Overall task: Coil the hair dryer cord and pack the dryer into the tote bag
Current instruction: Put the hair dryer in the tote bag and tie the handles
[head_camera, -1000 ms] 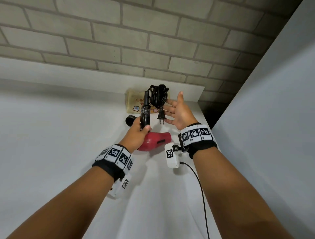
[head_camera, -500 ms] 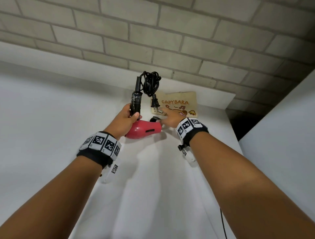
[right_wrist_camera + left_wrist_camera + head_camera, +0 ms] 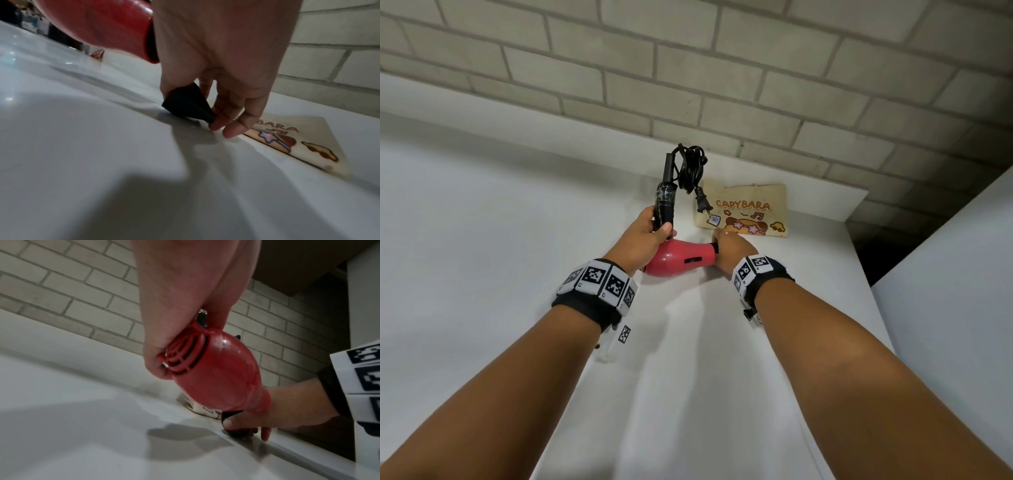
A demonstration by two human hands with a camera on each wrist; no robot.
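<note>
My left hand (image 3: 650,229) grips the black handle (image 3: 665,202) of the red hair dryer (image 3: 678,261), held above the white table with the handle pointing up. The black cord (image 3: 691,168) hangs bundled at the handle's top, its plug (image 3: 702,205) dangling. My right hand (image 3: 729,250) sits at the dryer's mouth and pinches a black nozzle piece (image 3: 189,104) that touches the table. The beige tote bag (image 3: 753,209) printed CAPYBARA lies flat just beyond my right hand. In the left wrist view the dryer's red rear grille (image 3: 185,353) shows under my palm.
The white table (image 3: 517,240) runs to a raised white ledge (image 3: 808,195) against a grey brick wall (image 3: 688,68). A white panel (image 3: 945,291) stands along the right, with a dark gap (image 3: 873,253) behind the table's far right corner.
My right hand, open beside the plug a second ago, has dropped to the table and taken the black nozzle. The left hand holds the dryer much as before; the view has shifted.
</note>
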